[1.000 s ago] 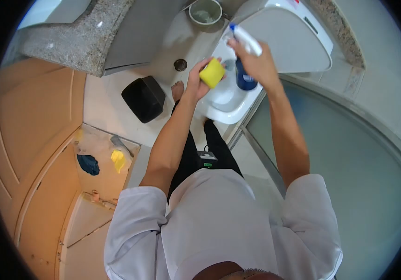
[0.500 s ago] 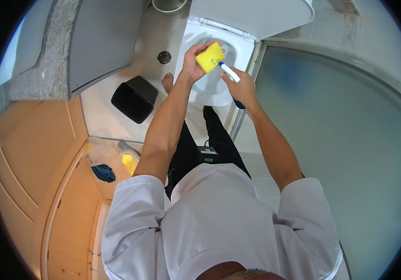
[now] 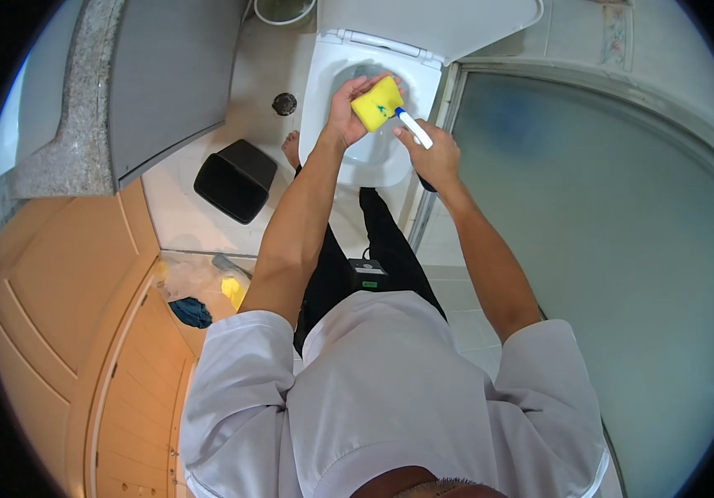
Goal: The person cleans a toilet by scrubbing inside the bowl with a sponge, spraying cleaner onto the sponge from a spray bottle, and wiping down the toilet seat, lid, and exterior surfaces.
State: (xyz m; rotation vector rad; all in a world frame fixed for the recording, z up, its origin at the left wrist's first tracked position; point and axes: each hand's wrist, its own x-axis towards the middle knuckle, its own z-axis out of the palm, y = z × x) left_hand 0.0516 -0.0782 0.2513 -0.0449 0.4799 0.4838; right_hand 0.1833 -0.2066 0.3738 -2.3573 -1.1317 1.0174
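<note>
My left hand [image 3: 345, 112] holds a yellow sponge [image 3: 374, 101] above the open toilet [image 3: 314, 116], and green-blue marks show on the sponge's face. Wrapped round a bottle with a white neck and blue tip [image 3: 414, 129], my right hand [image 3: 436, 158] is just right of the sponge. The blue tip points at the sponge's lower right edge and looks very close to it; whether they touch I cannot tell. Most of the bottle's dark body is hidden behind my right hand.
A black bin [image 3: 228, 184] stands on the floor to the left, near a round drain [image 3: 284, 104]. A pail [image 3: 285, 10] is beside the toilet. Left are a counter [image 3: 83, 91] and wooden door [image 3: 58, 290]; right is a frosted glass panel [image 3: 606, 224].
The green-blue marks on the sponge have grown larger and darker. The view has shifted slightly, with the toilet and bin now further left. Both hands keep their hold.
</note>
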